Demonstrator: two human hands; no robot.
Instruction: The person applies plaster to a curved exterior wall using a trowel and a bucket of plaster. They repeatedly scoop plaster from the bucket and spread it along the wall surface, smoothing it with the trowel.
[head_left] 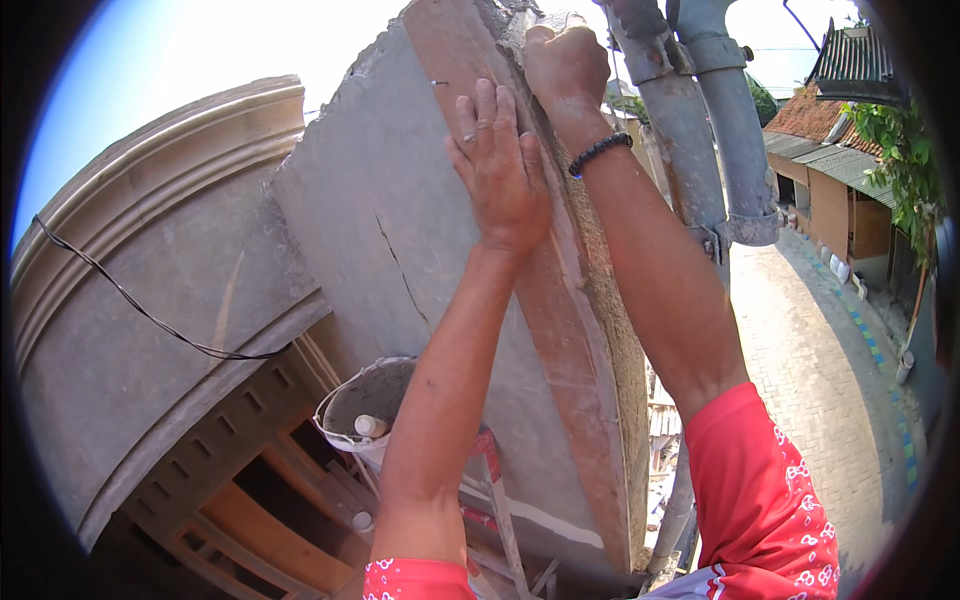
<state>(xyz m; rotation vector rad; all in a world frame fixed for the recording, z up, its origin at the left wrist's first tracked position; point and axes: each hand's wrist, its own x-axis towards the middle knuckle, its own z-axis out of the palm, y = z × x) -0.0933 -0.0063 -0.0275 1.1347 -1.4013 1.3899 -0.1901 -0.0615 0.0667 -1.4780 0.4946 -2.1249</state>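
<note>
Reddish wooden board (545, 300), laid as a straightedge along the corner of the grey plastered pillar (400, 230). Left of the board, well down: a mortar-caked bucket (365, 400) with a small bottle inside, hung by a wooden scaffold frame (250, 500). On the board's face: left hand (505, 170), fingers (487, 110) spread flat, pressing only, clamped on nothing. At the board's top edge: right hand (565, 62), fingers curled together into a fist, perhaps around a small tool, cannot tell. Right of the board: grey drainpipes (705, 130), then a paved lane (830, 370) far below. Likely risks: with only palm pressure, a slip of the board sideways, spoiling the fresh edge; a dropped board or tool onto the lane; overreaching at height, lost balance.
</note>
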